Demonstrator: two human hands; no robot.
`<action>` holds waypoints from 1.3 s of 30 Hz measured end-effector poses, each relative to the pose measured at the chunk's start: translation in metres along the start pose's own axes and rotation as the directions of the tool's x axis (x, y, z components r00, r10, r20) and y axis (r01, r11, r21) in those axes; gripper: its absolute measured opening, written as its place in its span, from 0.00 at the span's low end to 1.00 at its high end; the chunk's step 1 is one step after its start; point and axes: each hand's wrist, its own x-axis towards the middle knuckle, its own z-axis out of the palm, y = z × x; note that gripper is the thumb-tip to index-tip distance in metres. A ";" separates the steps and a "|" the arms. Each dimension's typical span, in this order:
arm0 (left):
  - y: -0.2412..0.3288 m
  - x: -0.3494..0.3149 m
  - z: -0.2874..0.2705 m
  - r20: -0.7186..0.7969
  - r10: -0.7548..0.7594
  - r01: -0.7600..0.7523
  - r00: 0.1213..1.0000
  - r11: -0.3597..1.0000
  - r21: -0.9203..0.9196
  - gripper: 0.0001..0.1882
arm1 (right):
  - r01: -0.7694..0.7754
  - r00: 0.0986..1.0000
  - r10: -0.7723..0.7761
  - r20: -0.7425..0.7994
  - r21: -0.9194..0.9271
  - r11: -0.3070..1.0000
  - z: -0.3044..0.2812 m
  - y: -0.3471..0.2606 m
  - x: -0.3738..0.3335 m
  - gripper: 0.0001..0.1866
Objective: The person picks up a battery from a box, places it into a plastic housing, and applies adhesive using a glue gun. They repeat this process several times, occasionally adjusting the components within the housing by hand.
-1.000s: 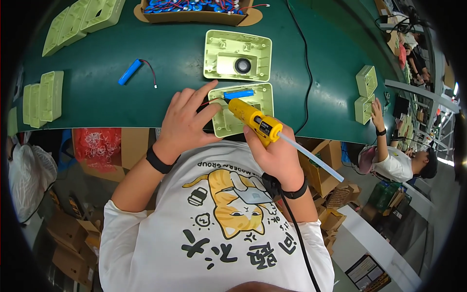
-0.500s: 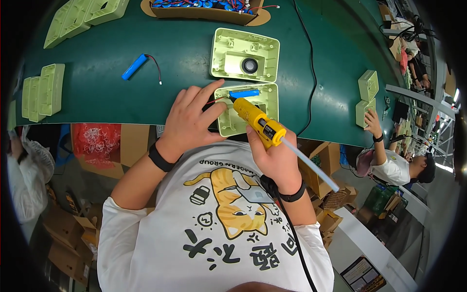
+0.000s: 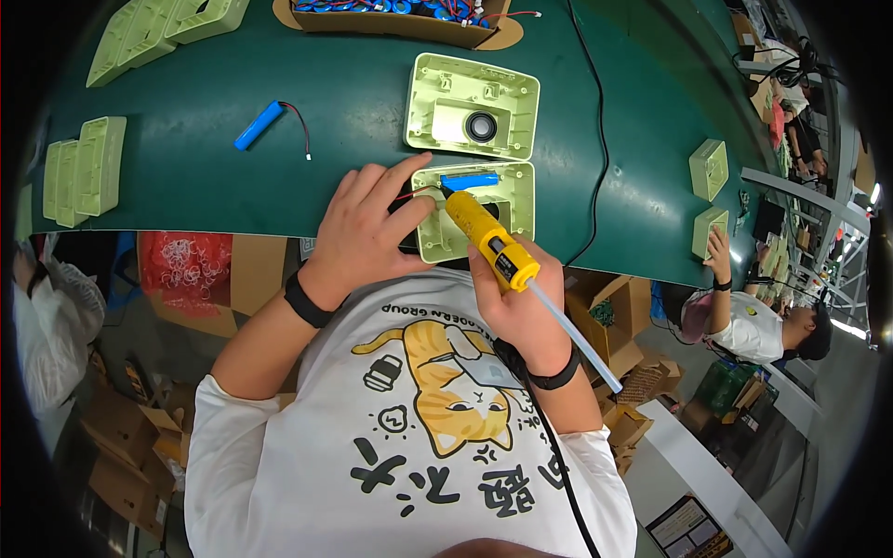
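Note:
My right hand (image 3: 523, 312) is wrapped round a yellow hot glue gun (image 3: 484, 231), with a translucent glue stick (image 3: 581, 344) poking out of its back. The dark nozzle points into a light green plastic case (image 3: 523, 206), at the left end of a blue cylindrical battery (image 3: 472, 179). That battery lies along the case's far wall. My left hand (image 3: 358, 223) grips the case's left side, thumb at the near edge and fingers over the rim, beside a thin red wire (image 3: 414, 192). The gun hides part of the case's inside.
Beyond stands another green case (image 3: 423, 102) with a round black speaker (image 3: 480, 126). A loose wired battery (image 3: 259, 126) lies left. A cardboard box (image 3: 391, 26) of batteries sits at the back. A black cable (image 3: 601, 139) crosses the table; a co-worker's hand (image 3: 719, 256) touches a green case (image 3: 705, 232).
The glue gun's back end has swung left and down, while its nozzle stays by the battery's left end. At right, the co-worker's case has moved apart from the one beyond it.

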 end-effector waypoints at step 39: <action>0.078 0.140 0.049 -0.027 0.318 -0.319 0.948 0.945 -0.068 0.46 | 0.210 0.919 0.323 -0.224 0.975 0.079 -0.046 0.119 -0.083 0.14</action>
